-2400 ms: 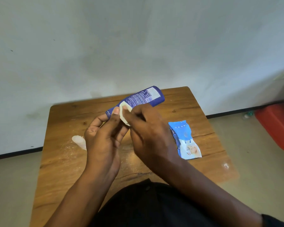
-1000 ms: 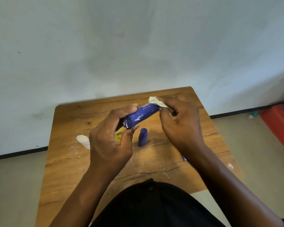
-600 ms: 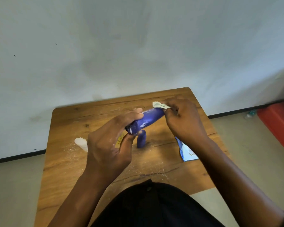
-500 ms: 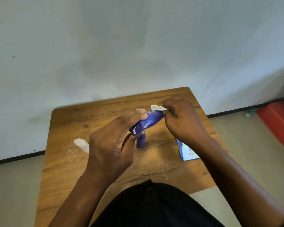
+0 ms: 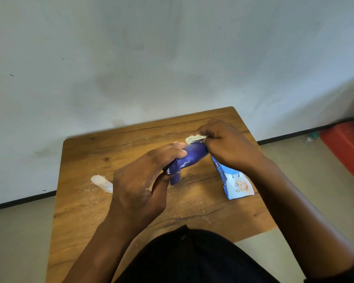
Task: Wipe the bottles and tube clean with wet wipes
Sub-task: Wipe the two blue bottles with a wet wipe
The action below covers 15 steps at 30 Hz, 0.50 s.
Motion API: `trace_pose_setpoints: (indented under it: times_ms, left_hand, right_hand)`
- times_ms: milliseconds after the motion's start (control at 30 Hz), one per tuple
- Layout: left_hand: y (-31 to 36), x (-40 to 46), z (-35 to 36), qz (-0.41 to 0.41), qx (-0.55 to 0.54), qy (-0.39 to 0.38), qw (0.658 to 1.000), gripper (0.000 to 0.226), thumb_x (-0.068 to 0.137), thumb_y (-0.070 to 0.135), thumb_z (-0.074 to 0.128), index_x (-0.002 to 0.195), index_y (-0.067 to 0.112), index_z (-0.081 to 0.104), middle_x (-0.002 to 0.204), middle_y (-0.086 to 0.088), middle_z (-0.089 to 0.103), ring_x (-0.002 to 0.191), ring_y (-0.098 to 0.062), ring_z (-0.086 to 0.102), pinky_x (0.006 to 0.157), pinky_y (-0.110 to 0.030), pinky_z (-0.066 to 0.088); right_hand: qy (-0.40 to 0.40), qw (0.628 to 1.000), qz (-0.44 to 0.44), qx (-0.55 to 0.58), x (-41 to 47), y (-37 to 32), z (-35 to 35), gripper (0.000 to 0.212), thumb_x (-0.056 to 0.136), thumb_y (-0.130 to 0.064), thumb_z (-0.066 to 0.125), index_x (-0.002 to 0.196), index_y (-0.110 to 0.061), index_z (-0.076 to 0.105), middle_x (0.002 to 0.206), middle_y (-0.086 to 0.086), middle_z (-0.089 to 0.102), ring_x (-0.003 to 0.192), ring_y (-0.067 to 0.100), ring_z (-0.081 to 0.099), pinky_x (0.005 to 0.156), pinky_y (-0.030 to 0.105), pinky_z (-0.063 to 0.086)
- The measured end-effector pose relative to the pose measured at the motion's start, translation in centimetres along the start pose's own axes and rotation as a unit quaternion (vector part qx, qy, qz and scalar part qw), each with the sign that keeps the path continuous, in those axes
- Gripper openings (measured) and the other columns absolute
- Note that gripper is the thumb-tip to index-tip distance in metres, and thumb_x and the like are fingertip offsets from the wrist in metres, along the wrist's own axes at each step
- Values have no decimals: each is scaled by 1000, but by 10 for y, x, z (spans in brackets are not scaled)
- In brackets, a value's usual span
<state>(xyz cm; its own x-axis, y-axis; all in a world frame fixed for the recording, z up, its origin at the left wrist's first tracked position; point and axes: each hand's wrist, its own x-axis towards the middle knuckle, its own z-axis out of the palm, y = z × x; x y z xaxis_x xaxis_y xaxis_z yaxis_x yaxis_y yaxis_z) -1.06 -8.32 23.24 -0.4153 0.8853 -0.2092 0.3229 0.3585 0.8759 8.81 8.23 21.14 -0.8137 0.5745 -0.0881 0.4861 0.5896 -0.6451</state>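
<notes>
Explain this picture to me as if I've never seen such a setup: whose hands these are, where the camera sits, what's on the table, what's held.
There is no machine here, just a person's bare hands, filmed by a camera on their head looking down. The left hand grips a blue bottle. The right hand pinches a wipe against the bottle's far end. On the wooden table lie a wipes pack, a small blue piece under the bottle, perhaps its cap, and a white object at left.
</notes>
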Motion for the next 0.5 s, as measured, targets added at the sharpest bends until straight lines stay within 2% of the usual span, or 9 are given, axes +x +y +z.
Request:
trace_pose_setpoints:
  times_ms: [67,133,233,300,333,367,400,467,500]
  left_hand:
    - [-6,18,-6,-56,31,-54,996,29,103,-10,43,127,-2,57,92,-1,63,52,-1,61,47,-4,40]
    - [-11,26,-7,-30,55,-50,997,25,104,-13,36,112,-5,58,86,1,46,67,-6,45,55,-5,37]
    - [-3,41,3,-91,-15,-35,995,30,103,-16,32,120,-9,55,88,-3,42,79,-9,40,62,-6,35]
    - [1,44,6,-113,53,-48,991,29,102,-17,34,91,-11,59,90,1,45,79,-8,42,60,-3,34]
    - [-5,47,7,-130,33,-78,988,25,103,-15,35,97,-19,59,101,0,52,88,-12,49,58,-2,34]
    - [-8,44,4,-145,-19,-98,984,28,104,-12,36,121,-26,53,123,-7,56,103,-18,52,57,0,33]
    - [-8,44,2,-154,-54,-105,981,39,106,-7,37,143,-18,41,147,-12,49,111,-18,50,56,1,32]
    - [-14,44,0,-144,-68,-100,982,43,107,-2,37,149,-9,36,157,-14,43,86,-6,47,55,1,35]
    - [-17,46,-1,-148,-80,-99,981,38,107,-1,37,145,-3,44,142,-6,54,76,-1,40,56,0,38]
  right_hand:
    - [-21,1000,-10,13,-4,-10,-5,32,88,2,55,103,-14,79,101,1,69,98,20,62,88,48,54]
    - [-54,996,-41,61,-12,-27,-7,34,85,3,54,95,-17,78,93,1,73,91,18,65,83,48,56]
    - [-83,992,-45,80,-14,-38,-6,33,81,2,52,91,-17,77,86,7,75,86,18,67,79,51,57]
    - [-57,996,-28,67,-7,-32,-4,27,78,-6,52,88,-14,75,85,6,73,86,26,67,78,56,57]
    - [-43,998,-14,42,-4,-27,-4,24,76,-11,52,86,-14,74,85,4,71,86,27,66,77,57,56]
    - [-37,999,4,14,-2,-24,-5,23,75,-13,53,85,-13,73,85,3,70,86,27,65,77,56,57]
    - [-36,999,26,-2,-1,-21,-6,21,76,-13,54,84,-13,74,86,4,70,86,27,64,79,55,57]
    - [-37,998,52,-12,-3,-19,-8,22,76,-15,55,84,-14,75,89,6,71,87,27,65,81,53,57]
    - [-34,998,53,-6,-5,-21,-9,24,74,-18,53,83,-14,75,87,6,71,86,27,65,80,53,57]
